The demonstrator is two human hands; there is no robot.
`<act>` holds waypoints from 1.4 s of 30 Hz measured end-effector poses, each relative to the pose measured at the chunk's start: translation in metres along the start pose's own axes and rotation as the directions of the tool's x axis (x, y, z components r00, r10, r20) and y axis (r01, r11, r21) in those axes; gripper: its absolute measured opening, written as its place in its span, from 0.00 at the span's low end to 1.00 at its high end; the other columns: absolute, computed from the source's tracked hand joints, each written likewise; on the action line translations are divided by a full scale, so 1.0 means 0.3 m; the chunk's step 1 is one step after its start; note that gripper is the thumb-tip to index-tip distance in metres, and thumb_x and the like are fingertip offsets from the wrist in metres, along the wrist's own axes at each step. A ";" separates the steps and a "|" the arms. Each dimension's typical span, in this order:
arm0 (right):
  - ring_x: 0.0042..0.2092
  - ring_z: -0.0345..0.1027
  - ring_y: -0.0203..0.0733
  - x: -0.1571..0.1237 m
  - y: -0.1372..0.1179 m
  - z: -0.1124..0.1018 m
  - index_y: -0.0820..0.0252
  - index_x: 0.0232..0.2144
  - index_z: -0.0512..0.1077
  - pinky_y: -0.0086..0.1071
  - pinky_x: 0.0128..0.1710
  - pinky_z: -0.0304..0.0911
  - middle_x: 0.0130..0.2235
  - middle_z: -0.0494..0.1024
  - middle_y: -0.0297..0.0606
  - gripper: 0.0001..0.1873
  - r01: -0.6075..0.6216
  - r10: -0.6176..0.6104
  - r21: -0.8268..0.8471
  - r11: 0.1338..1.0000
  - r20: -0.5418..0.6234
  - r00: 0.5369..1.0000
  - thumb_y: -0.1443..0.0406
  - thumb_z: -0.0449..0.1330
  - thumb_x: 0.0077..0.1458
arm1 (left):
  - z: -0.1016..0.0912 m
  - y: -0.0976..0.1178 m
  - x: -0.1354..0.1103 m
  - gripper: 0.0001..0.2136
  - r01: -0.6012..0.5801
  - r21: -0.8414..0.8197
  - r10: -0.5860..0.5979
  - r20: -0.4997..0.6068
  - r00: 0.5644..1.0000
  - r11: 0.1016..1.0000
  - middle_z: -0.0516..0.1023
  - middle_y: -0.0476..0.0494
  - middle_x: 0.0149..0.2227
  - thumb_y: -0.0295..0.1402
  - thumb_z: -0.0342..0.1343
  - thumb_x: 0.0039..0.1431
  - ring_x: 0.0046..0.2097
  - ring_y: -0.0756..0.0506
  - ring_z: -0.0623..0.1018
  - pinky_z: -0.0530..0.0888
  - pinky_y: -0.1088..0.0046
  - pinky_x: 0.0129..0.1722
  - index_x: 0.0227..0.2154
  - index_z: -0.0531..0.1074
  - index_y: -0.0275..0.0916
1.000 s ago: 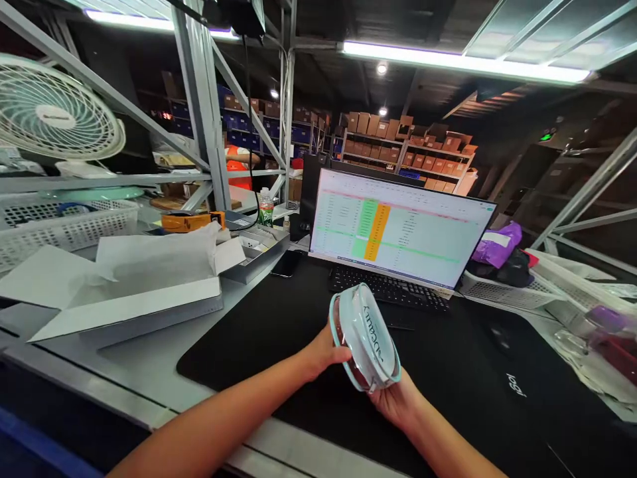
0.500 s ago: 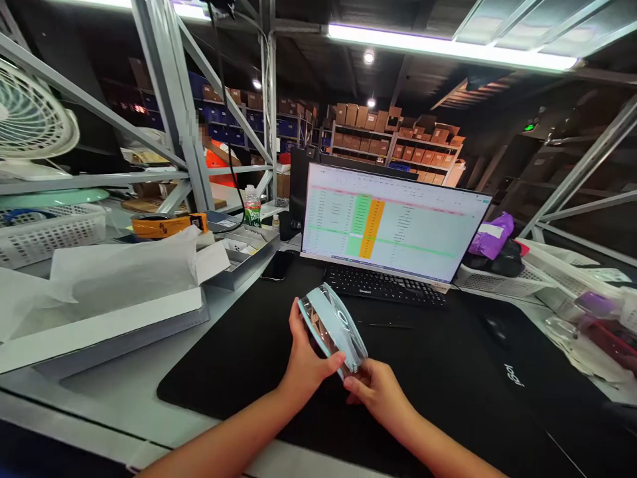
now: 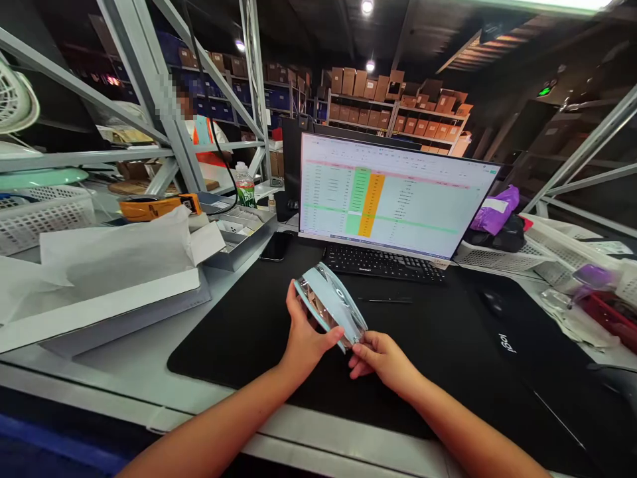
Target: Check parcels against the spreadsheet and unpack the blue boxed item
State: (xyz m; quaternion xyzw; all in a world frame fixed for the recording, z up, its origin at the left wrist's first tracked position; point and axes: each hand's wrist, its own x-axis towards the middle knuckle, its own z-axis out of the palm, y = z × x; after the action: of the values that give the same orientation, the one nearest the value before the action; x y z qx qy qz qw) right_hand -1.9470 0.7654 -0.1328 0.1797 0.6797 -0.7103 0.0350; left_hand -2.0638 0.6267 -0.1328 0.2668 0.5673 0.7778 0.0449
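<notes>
A light blue pouch with clear panels (image 3: pixel 332 297) is held tilted above the black desk mat (image 3: pixel 239 332). My left hand (image 3: pixel 306 335) grips it from the left side, thumb across its near end and fingers along the far left edge. At the pouch's lower right end, my right hand (image 3: pixel 381 358) pinches the edge between thumb and fingers; what exactly is pinched there, perhaps the zipper, is too small to tell. Behind the pouch lies a black keyboard (image 3: pixel 368 261), with a thin dark pen-like stick (image 3: pixel 385 300) on the mat.
A monitor (image 3: pixel 398 199) showing a spreadsheet stands behind the keyboard. To the left are an open white box (image 3: pixel 124 292) with paper, a phone (image 3: pixel 276 246) and a bottle (image 3: pixel 245 186). White baskets (image 3: pixel 507 255) and a mouse (image 3: pixel 492 302) are at right. A person in an orange vest (image 3: pixel 206 143) is beyond the frame.
The camera view has tilted down slightly, so the desk appears higher. Both hands keep hold of the pouch; my right fingers have shifted slightly at its lower end.
</notes>
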 end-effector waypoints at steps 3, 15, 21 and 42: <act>0.26 0.72 0.32 -0.011 -0.003 -0.004 0.61 0.33 0.69 0.28 0.30 0.67 0.27 0.77 0.32 0.34 -0.043 0.040 0.104 0.994 0.031 0.999 0.39 0.69 0.38 | 0.000 -0.004 0.000 0.64 -0.034 0.016 0.034 0.021 0.999 0.999 0.56 0.25 0.66 0.58 0.70 0.35 0.66 0.30 0.65 0.65 0.48 0.63 0.68 0.34 0.42; 0.35 0.75 0.37 -0.022 -0.001 -0.021 0.62 0.37 0.72 0.33 0.37 0.71 0.34 0.79 0.37 0.32 0.028 -0.029 0.026 0.999 0.055 0.998 0.46 0.74 0.36 | -0.003 -0.005 -0.035 0.70 -0.215 0.252 0.195 0.101 0.976 0.944 0.50 0.25 0.68 0.52 0.74 0.31 0.67 0.28 0.63 0.65 0.46 0.63 0.69 0.29 0.43; 0.27 0.70 0.36 -0.005 0.027 -0.018 0.62 0.28 0.75 0.35 0.33 0.70 0.25 0.76 0.36 0.29 0.059 -0.060 0.044 0.997 0.024 0.998 0.42 0.70 0.40 | -0.001 0.033 -0.079 0.73 -0.313 0.436 0.273 0.152 0.950 0.844 0.52 0.25 0.66 0.48 0.76 0.28 0.66 0.27 0.64 0.64 0.42 0.63 0.69 0.27 0.43; 0.14 0.42 0.23 -0.078 -0.087 -0.028 0.61 0.22 0.71 0.24 0.14 0.39 0.14 0.60 0.24 0.24 0.012 -0.010 0.125 0.992 -0.020 1.000 0.47 0.70 0.43 | 0.003 0.074 -0.045 0.69 -0.363 0.702 0.326 0.194 0.925 0.612 0.50 0.30 0.62 0.47 0.75 0.27 0.62 0.25 0.61 0.65 0.40 0.59 0.71 0.37 0.45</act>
State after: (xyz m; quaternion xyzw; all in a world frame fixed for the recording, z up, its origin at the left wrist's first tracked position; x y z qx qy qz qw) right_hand -1.9311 0.7709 -0.1009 0.1846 0.6349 -0.7501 0.0133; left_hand -2.0467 0.6146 -0.1173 0.3844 0.7651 0.4756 -0.2016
